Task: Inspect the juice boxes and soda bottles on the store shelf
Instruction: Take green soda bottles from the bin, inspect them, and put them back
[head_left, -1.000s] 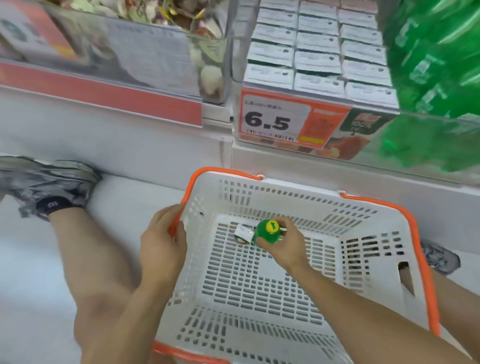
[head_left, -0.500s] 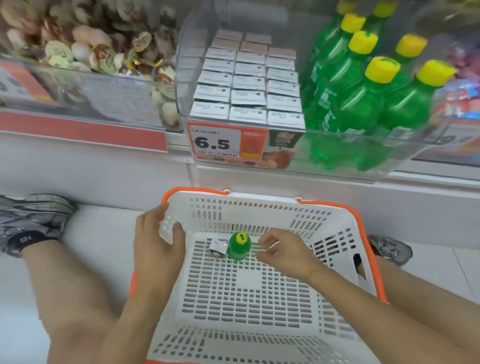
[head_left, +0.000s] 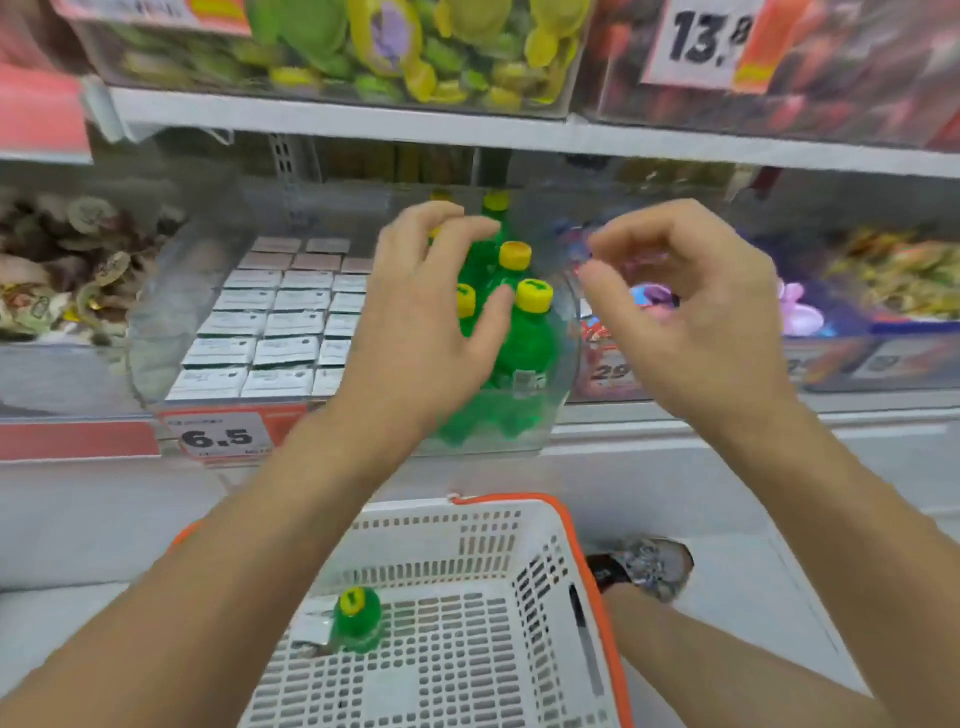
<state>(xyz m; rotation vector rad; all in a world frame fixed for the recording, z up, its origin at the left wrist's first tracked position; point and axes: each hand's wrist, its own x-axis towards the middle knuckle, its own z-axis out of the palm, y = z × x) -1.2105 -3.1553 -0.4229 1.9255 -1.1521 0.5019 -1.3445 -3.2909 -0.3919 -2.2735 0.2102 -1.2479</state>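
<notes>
Nearest: white basket (head_left: 530, 561) on the floor, holding one green bottle (head_left: 357, 618) beside a small carton. Above it, left hand (head_left: 421, 332) and right hand (head_left: 696, 317) are hovering, fingers spread, grasping nothing. Behind them, soda bottles (head_left: 524, 338) and juice boxes (head_left: 275, 322) are sitting in a clear shelf bin. Judged step: reaching in; next move needs a grip on a bottle.

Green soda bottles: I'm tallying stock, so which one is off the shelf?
The green soda bottle standing in the white basket; the others sit in the shelf bin.
</notes>
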